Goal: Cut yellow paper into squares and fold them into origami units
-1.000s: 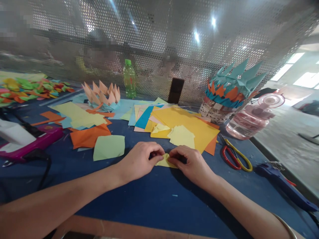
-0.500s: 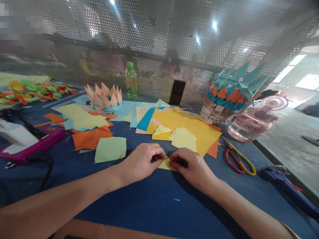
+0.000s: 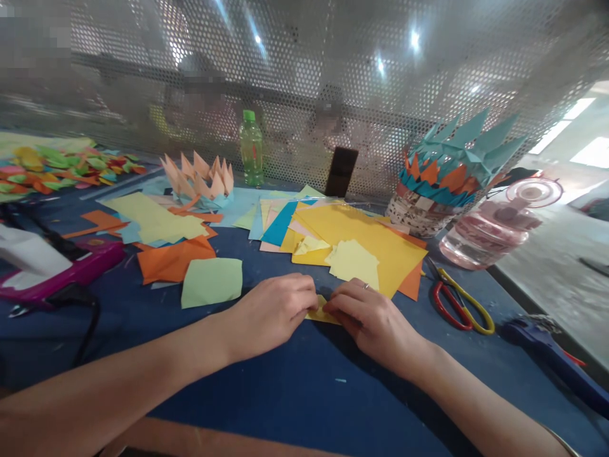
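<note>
Two hands, left hand (image 3: 271, 314) and right hand (image 3: 368, 324), pinch a small yellow paper fold (image 3: 321, 311) near the blue table's (image 3: 266, 406) front edge; a peach paper crown (image 3: 197, 181) and teal paper crown (image 3: 464, 149) stand finished farther back, loose coloured sheets (image 3: 356, 238) unfolded.

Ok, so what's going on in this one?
A person sits at a blue table, with their left hand and right hand meeting on a small piece of yellow paper. Just beyond lie loose sheets of coloured paper, with red-and-yellow-handled scissors to the right. Farther back stand a peach folded-paper crown and a teal-and-orange one.
</note>
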A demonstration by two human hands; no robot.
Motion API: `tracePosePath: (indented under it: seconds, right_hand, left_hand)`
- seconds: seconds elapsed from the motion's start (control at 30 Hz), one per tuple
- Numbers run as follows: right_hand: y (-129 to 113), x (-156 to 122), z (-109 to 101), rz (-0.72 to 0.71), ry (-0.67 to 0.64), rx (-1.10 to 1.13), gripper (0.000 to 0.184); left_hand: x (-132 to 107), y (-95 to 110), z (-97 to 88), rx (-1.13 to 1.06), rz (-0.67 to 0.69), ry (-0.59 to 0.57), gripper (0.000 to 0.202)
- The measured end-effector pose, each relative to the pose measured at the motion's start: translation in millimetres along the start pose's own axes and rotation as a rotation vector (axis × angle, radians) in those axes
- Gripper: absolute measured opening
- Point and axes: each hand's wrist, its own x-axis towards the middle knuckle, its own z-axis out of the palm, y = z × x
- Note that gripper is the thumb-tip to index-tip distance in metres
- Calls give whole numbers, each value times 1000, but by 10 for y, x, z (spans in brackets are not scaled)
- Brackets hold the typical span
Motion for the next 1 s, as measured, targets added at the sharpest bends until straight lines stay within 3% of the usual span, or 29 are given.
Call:
tracePosePath:
  seconds: [0.3, 0.57, 1.0]
  right_hand:
    - [-2, -2, -14, -45, -33, -81, 26]
    - [-16, -20, -51, -112, -89, -154, 26]
    - [-22, -34, -30, -152, -1, -304, 30]
  left_hand:
    - [-15, 34, -14, 56, 43, 16, 25]
    - [-14, 93, -44, 185, 18, -92, 24]
    - [-55, 309, -21, 557, 99, -137, 23]
